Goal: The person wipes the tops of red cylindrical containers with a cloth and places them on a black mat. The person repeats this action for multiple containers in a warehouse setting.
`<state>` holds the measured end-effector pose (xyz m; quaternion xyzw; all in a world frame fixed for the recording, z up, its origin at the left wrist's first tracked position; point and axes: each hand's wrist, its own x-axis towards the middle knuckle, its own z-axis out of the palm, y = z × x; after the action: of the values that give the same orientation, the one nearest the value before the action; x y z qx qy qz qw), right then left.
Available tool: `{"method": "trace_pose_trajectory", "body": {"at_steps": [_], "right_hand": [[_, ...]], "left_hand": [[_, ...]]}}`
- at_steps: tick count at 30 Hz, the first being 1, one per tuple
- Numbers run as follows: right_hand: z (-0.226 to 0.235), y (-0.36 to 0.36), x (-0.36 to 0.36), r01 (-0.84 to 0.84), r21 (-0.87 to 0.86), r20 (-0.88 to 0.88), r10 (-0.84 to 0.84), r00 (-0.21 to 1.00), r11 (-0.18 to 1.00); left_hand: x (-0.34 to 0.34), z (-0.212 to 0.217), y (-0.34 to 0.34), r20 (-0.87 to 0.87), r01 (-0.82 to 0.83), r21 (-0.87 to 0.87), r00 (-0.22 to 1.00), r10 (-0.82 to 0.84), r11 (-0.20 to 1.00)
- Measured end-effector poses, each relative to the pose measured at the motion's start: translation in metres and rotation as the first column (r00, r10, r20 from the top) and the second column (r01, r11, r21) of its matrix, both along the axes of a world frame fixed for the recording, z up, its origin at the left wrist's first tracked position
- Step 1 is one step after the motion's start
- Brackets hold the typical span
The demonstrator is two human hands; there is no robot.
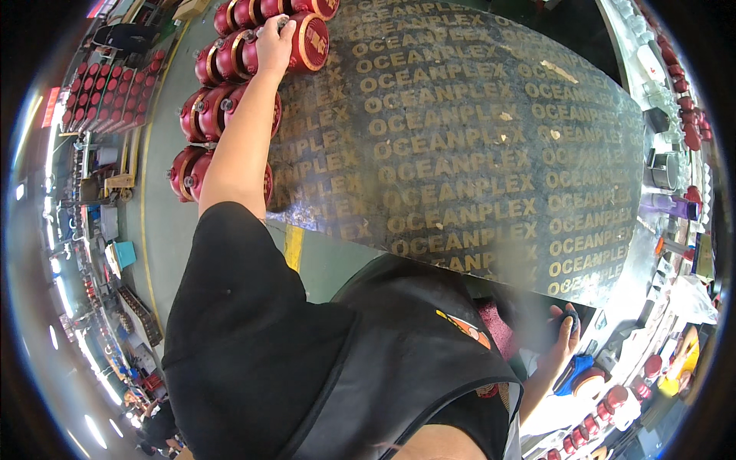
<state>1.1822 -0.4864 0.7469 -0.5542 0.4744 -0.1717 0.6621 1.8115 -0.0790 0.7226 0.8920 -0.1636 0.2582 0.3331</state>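
Observation:
Stretched far forward to the left, my left hand (274, 47) has its fingers closed around the small grey fitting (284, 22) of a dark red cylinder with a gold band (313, 41). More red cylinders of this sort (217, 113) lie side by side in rows along the left edge of a dark, printed board tabletop (460, 146). Low on the right, my right hand (563, 337) is held beside my body, beyond the tabletop's near edge. Its fingers are curled around a small dark object (570, 317), whose kind I cannot make out.
A stack of red cylinders (107, 96) stands on the floor at far left, past a yellow floor line (146, 207). Along the right runs a cluttered bench with a purple object (671, 205), a blue cloth (573, 374) and red parts (590, 425).

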Motion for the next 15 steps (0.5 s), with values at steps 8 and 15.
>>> {"method": "trace_pose_trajectory", "body": {"at_steps": [8, 15], "right_hand": [[-0.012, 0.014, -0.037, 0.089, 0.001, -0.087, -0.089, 0.992, 0.996], [-0.025, 0.026, -0.07, 0.19, 0.07, -0.089, -0.183, 0.979, 0.979]], "left_hand": [[0.006, 0.0, 0.001, 0.002, -0.037, 0.032, 0.999, 0.037, 0.999], [-0.047, 0.051, -0.087, 0.245, 0.164, 0.041, 0.955, -0.169, 0.986]]}}
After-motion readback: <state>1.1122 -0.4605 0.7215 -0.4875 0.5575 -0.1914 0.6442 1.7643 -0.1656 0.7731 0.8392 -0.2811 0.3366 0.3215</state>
